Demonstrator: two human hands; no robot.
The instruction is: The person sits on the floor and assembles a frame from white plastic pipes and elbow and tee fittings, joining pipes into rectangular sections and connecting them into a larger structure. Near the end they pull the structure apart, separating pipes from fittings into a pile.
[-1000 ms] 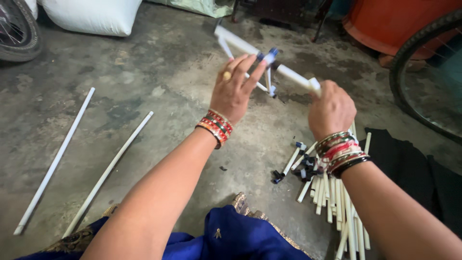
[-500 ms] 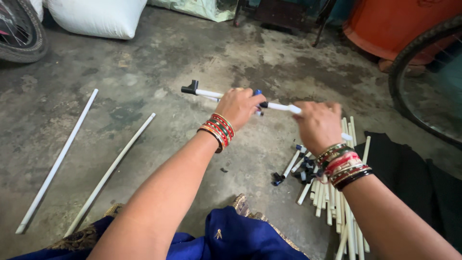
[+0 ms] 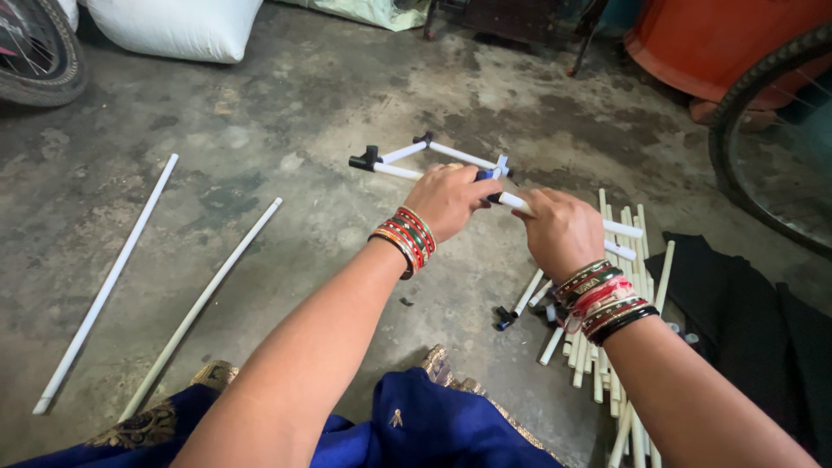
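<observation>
From the head view I see two bare hands meeting at the centre of the frame over a small frame of white rods (image 3: 407, 152) joined by black connectors. The left hand (image 3: 451, 201) is closed around one rod near a blue piece, and the right hand (image 3: 559, 230) is closed around the same rod's other end, which sticks out toward the right. Both wrists wear stacked red, green and black bangles. Two long white rods (image 3: 108, 282) lie apart on the concrete floor (image 3: 286, 113) at the left of the frame. A loose pile of short white rods (image 3: 607, 347), too many to count, lies at lower right, with a few black connectors (image 3: 504, 316) just beside it and a black cloth (image 3: 745, 321) to its right. A white sack (image 3: 173, 26) sits at upper left, an orange tub (image 3: 728, 39) at upper right; I cannot see inside either. One wheel (image 3: 39, 61) shows at upper left, another at the right edge.
</observation>
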